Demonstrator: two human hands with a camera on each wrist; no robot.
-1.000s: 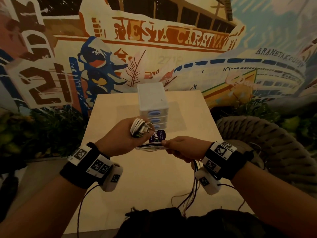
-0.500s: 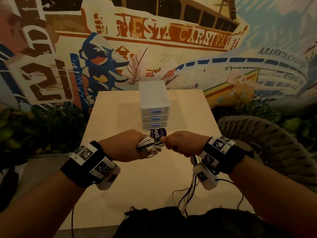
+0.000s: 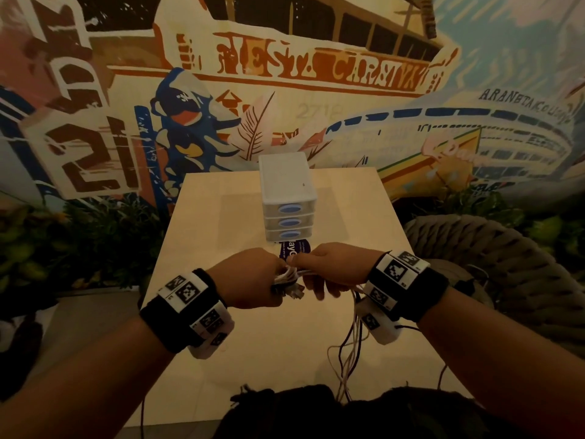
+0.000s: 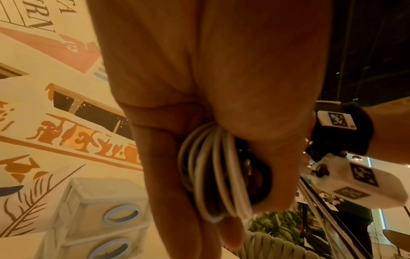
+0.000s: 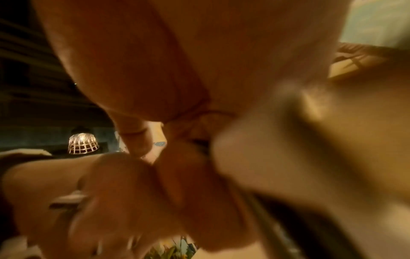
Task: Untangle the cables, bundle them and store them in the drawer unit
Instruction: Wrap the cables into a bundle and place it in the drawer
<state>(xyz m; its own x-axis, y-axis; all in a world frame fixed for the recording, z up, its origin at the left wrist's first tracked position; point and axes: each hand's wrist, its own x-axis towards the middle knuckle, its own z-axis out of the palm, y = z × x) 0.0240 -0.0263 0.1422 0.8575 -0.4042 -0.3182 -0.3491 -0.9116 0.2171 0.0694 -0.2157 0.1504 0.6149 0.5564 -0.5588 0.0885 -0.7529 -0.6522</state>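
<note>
Just in front of the white drawer unit (image 3: pixel 287 191), over the pale table (image 3: pixel 221 223), the left hand (image 3: pixel 250 280) was clenched round a coiled bundle of white cables (image 3: pixel 286 277), loops wrapped inside its curled fingers (image 4: pixel 168 175). Nearer than the unit and to its right, the right hand (image 3: pixel 335 267) pinched strands running out of that bundle; loose cable ends (image 3: pixel 348 353) trailed from it down over the table's near edge. All three drawers of the unit were closed.
</note>
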